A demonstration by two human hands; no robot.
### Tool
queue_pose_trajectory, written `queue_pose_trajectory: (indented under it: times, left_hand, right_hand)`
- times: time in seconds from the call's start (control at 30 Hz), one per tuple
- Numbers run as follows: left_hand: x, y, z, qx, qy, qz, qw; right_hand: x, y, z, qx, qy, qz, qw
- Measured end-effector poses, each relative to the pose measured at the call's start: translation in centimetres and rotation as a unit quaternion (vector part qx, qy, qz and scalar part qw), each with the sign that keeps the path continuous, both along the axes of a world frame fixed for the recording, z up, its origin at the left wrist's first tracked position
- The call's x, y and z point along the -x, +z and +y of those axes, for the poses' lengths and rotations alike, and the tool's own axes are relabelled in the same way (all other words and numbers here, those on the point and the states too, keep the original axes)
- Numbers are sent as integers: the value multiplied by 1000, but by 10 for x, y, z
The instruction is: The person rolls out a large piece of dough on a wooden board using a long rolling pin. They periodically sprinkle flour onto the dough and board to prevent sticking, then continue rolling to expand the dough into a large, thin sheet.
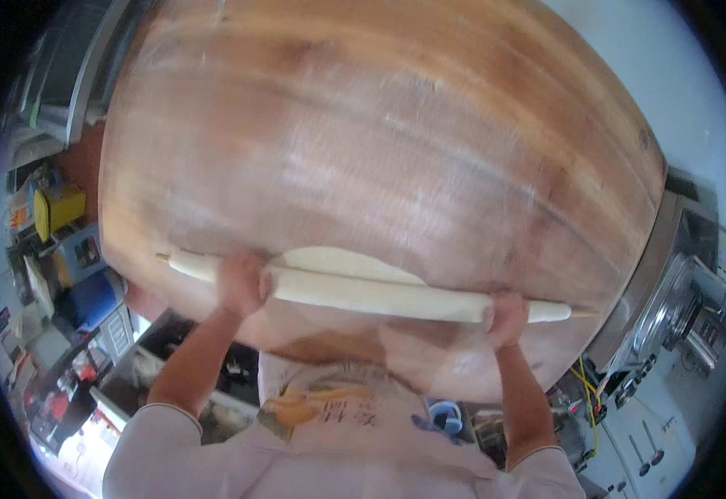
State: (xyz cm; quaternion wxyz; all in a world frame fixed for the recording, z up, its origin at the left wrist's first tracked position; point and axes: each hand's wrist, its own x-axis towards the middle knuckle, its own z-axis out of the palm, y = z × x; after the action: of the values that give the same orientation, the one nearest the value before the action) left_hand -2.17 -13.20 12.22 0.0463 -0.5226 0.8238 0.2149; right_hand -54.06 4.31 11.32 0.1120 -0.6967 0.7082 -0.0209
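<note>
A long sheet of pale dough (pixel 369 296) is wound around a thin wooden rolling pin (pixel 585 314), whose bare tips stick out at both ends. Behind the roll, a curved flap of the dough lies flat on the floured wooden board (pixel 363 181). My left hand (pixel 241 284) grips the roll left of its middle. Near the right end, my right hand (pixel 506 318) is closed over the roll, with some dough showing beyond it. The wood of the pin under both hands is hidden by the dough.
A steel appliance with a round shiny part (pixel 668 305) stands beyond the board's right edge. On the left are a yellow container (pixel 60 209), a blue container (pixel 91 299) and clutter. Below the board sits a blue bucket (pixel 447 416). Ladles (pixel 649 446) hang or lie at lower right.
</note>
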Motion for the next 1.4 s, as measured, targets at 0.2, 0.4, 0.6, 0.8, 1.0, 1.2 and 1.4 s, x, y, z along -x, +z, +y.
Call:
queue_pose_trajectory:
  times: [0.2,0.4,0.6,0.8,1.0,1.2,1.4]
  left_hand:
    - [-7,-15,58,63,44,-19,997]
    - [66,-19,48,106,-40,92,989]
    - [133,5,-103,-88,38,-109,989]
    - [176,-17,-102,-1,-23,98,995]
    - [170,-8,-185,202,-61,51,976]
    - [212,0,-398,22,129,127,983]
    - [114,13,-495,186,-132,-20,973]
  right_hand:
    - [-20,3,46,-35,-43,52,997]
    - [-76,12,-2,22,-5,-36,999]
    - [-78,26,-155,-2,-35,46,998]
    - [-111,17,-199,11,24,-26,999]
    - [-79,9,-313,80,45,41,995]
    - [18,39,-493,-3,-91,-2,996]
    - [124,43,-518,51,-75,-39,995]
